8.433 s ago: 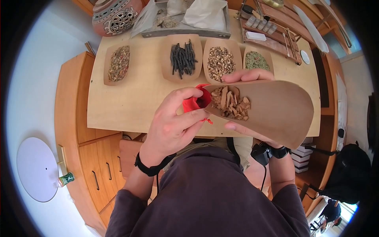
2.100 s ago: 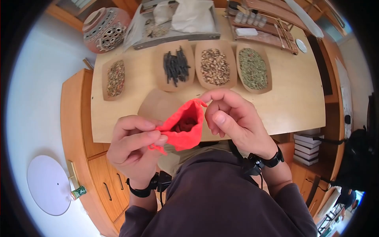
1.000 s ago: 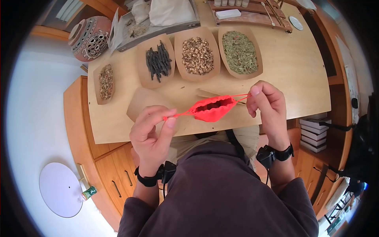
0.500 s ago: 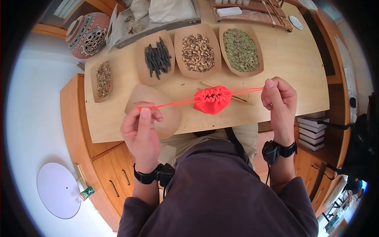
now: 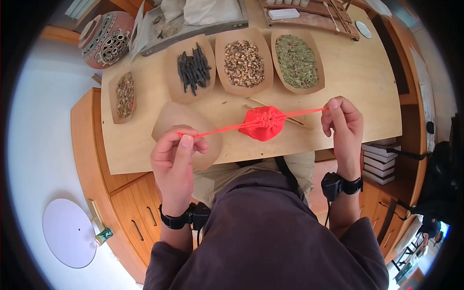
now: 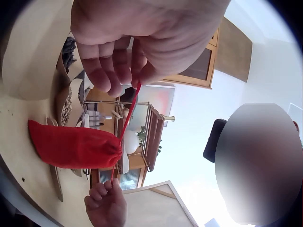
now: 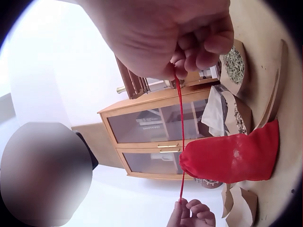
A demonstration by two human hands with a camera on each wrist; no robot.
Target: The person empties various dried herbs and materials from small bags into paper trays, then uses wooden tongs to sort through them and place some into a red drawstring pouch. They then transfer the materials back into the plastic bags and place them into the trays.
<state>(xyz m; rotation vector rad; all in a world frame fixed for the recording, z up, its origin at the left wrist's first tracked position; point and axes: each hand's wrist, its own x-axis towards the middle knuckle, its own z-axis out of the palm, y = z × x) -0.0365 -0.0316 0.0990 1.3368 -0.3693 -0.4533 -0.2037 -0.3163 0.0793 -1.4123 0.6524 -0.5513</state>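
Note:
A red cloth drawstring pouch (image 5: pixel 263 134) stands upright near the table's front edge, its mouth gathered into tight folds. Red cords (image 5: pixel 217 130) run out taut from both sides of its neck. My left hand (image 5: pixel 176 164) pinches the cord ends on the left between thumb and forefinger. On the other side, my right hand (image 5: pixel 345 128) pinches the right cord the same way, its other fingers curled. In the right wrist view the pouch (image 7: pixel 232 158) looks full-bodied, its base at the tabletop. Whatever is inside it is hidden.
Paper trays of black sticks (image 5: pixel 193 70), chopped pieces (image 5: pixel 244 65) and green herb (image 5: pixel 297 63) line the back. A smaller tray of mixed herb (image 5: pixel 125 94) is at left. A brown paper tray (image 5: pixel 176 116) lies by my left hand; thin wooden strips (image 5: pixel 300 122) lie behind the pouch.
Earlier my right hand held a paper tray of brown chips at the pouch's mouth. The tray was set down, then both hands drew the cords apart and the pouch's mouth closed up.

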